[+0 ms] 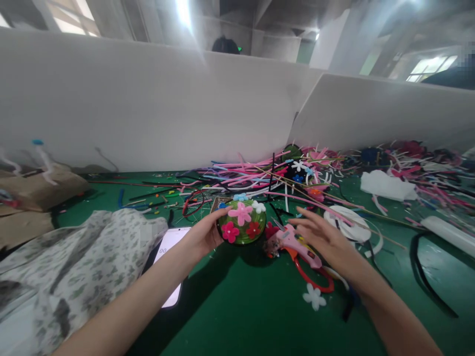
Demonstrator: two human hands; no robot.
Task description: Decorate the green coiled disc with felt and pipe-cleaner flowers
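My left hand (211, 230) grips the edge of a round green coiled piece (244, 234), which looks like pipe cleaner work with a dark rim. Pink, red, white and blue flowers decorate its face, among them a large pink flower (240, 213). To the right, my right hand (322, 232) hovers with fingers stretched out and holds nothing. Just below those fingers lies a pink glue gun (302, 247), beside scissors with red-orange handles (315, 286). A loose white flower (314, 296) rests on the table near the handles.
A phone (172, 291) and patterned cloth (100, 257) lie on the left of the green table (230, 316). Pipe cleaners (230, 175) are heaped along the white partition (148, 104). A white spool (347, 223) and white tissue (388, 185) lie to the right.
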